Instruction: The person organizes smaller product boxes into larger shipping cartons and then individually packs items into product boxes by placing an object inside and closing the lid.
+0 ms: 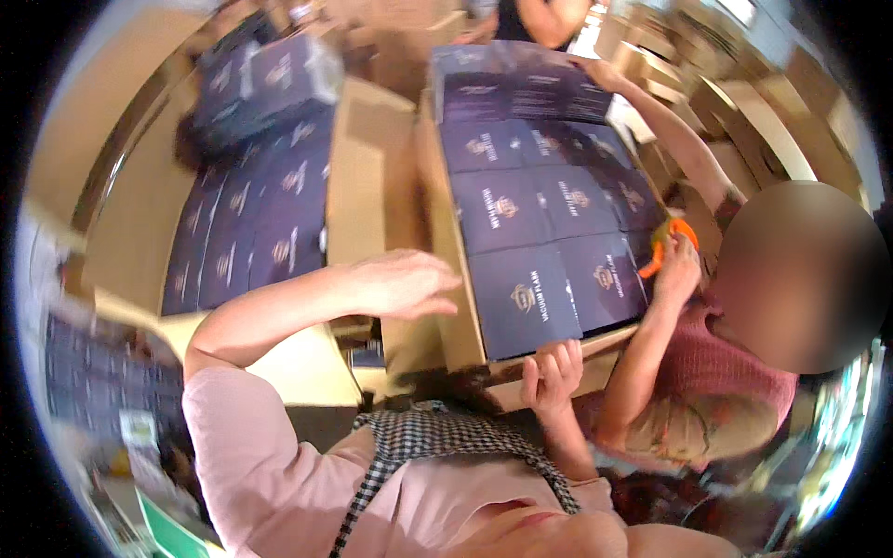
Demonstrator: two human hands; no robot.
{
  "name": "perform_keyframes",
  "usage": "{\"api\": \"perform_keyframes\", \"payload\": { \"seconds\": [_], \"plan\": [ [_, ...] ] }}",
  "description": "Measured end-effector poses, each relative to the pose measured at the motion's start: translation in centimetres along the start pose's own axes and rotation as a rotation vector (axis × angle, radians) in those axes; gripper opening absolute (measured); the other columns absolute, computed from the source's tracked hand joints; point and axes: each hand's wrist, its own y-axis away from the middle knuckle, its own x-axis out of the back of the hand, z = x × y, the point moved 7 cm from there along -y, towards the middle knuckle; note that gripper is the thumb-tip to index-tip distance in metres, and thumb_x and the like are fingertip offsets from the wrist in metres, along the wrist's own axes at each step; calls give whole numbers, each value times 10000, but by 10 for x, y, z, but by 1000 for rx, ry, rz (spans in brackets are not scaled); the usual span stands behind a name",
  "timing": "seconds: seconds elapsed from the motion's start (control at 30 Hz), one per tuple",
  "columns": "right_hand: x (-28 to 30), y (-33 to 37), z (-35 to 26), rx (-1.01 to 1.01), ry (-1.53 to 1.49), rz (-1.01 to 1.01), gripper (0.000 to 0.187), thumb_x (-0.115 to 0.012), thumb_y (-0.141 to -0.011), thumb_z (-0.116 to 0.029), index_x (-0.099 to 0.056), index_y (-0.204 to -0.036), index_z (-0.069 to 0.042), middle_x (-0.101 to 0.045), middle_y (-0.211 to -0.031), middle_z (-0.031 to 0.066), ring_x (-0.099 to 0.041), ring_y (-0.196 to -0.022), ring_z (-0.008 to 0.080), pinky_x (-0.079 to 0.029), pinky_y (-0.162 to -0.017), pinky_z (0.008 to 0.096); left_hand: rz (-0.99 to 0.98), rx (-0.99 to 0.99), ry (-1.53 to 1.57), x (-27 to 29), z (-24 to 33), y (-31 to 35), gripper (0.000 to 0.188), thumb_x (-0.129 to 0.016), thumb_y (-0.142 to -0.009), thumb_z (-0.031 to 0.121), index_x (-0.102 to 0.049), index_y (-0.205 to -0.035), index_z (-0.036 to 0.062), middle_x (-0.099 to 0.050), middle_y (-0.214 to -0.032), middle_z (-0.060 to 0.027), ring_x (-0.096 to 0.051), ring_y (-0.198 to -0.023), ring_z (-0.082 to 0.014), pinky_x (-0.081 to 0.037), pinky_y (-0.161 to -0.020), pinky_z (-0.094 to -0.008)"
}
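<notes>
A large open cardboard carton (449, 307) stands before me, packed with rows of dark purple boxes (526, 293) with gold emblems. My left hand (409, 282) hovers by the carton's left side, fingers stretched out and holding nothing. At the near edge, my right hand (554, 374) has its fingers bent over the rim, close to the nearest purple box. Across the carton's far end, several more dark boxes (521, 88) stand under what looks like clear film. On the right, a co-worker's hand (682, 270) holds an orange tool whose kind is unclear.
A second open carton (130, 242) on the left holds similar boxes, with a film-wrapped bundle (270, 84) on top. The co-worker in a maroon top (707, 372) reaches to the far corner. Another person (549, 19) stands behind. Stacked boxes (102, 372) are at lower left.
</notes>
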Motion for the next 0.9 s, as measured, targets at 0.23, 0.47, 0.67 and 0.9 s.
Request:
{"api": "perform_keyframes", "payload": {
  "seconds": [0.23,0.47,0.67,0.9],
  "plan": [
    [-31,-4,-71,120,-504,-61,184,-600,-838,-80,-501,-687,-42,-513,-684,91,-514,-614,271,-418,-576,385,298,471,568,-81,61,146,346,-664,-917,312,-703,-1079,9,-712,-968,-173,-687,-817,-327,-557,-754,-395],
    [-133,5,-159,253,-828,-276,286,-621,-857,-33,-434,-641,-34,-426,-613,82,-464,-554,259,-379,-514,366,56,1296,1,-318,33,302,359,-660,-888,363,-669,-1004,23,-707,-902,-169,-694,-862,-328,-545,-768,-434],
    [-220,57,-318,439,-974,-749,310,-653,-881,-69,-464,-640,-25,-476,-646,113,-497,-615,302,-415,-576,421,160,1611,508,-385,89,427,418,-695,-843,393,-675,-1077,47,-713,-1021,-170,-689,-978,-330,-546,-829,-436],
    [-300,136,-558,974,-1026,-955,304,-653,-904,-220,-546,-691,-32,-542,-710,124,-562,-741,309,-470,-695,423,384,2123,432,-487,97,637,736,-694,-809,448,-461,-1392,63,-452,-1355,-352,-534,-1188,-450,-498,-908,-521]
  ]
}}
